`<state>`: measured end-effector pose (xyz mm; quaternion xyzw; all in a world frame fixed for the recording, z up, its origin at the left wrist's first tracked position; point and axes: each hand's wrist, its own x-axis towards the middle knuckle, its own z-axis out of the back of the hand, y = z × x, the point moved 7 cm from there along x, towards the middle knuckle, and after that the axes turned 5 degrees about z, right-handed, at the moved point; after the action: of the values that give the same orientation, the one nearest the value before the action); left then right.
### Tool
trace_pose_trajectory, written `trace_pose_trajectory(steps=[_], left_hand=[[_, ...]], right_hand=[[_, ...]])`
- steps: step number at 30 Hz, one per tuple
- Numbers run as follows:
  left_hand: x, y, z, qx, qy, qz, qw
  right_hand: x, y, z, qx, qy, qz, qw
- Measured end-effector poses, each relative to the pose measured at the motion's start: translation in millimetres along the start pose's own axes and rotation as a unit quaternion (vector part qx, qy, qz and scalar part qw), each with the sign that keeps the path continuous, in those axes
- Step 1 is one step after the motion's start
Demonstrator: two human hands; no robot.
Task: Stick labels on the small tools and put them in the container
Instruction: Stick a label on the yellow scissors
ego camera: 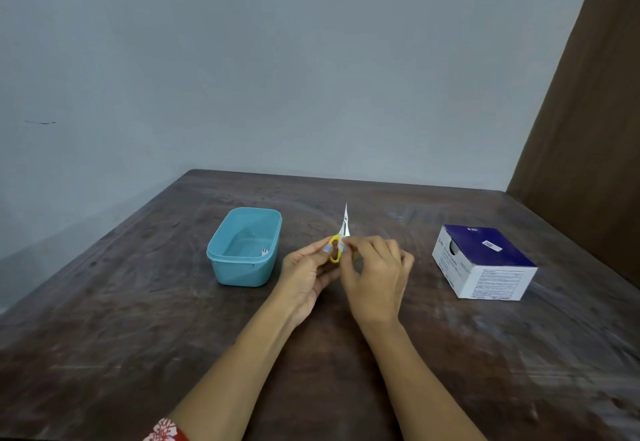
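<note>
Scissors [341, 238] with yellow handle loops are the tool in play, held up above the middle of the dark wooden table [138, 336], blades closed and pointing away toward the wall. Far left on the table stands the light blue container [242, 267], open-topped, with a small metal item [265, 251] lying on its floor near the right wall; what it is cannot be made out. Just right of the container, the left hand [306, 278] grips the scissors by a yellow loop, thumb curled over it and fingers wrapped beneath. Touching it from the right, the right hand [375, 276] pinches a small white label [345, 245] at the base of the blades, forefinger and thumb closed on it. Well apart at the far right sits a white and purple cardboard box [483, 262], resting flat
</note>
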<state>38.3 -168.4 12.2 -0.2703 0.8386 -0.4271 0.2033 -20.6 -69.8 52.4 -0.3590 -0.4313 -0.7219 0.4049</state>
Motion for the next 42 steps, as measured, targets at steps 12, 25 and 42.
trace_pose_trajectory(steps=[12,25,42], left_hand=[[2,-2,1,-0.005,-0.004,-0.008,1.000],[0,-5,2,-0.030,-0.003,-0.025,0.999],[1,-8,10,-0.008,-0.054,-0.064,0.996]], right_hand=[[-1,-1,-4,0.109,-0.001,0.004,0.994],[-4,-16,-4,0.108,0.023,-0.101,0.989],[-3,-13,-5,0.142,0.037,-0.123,0.981]])
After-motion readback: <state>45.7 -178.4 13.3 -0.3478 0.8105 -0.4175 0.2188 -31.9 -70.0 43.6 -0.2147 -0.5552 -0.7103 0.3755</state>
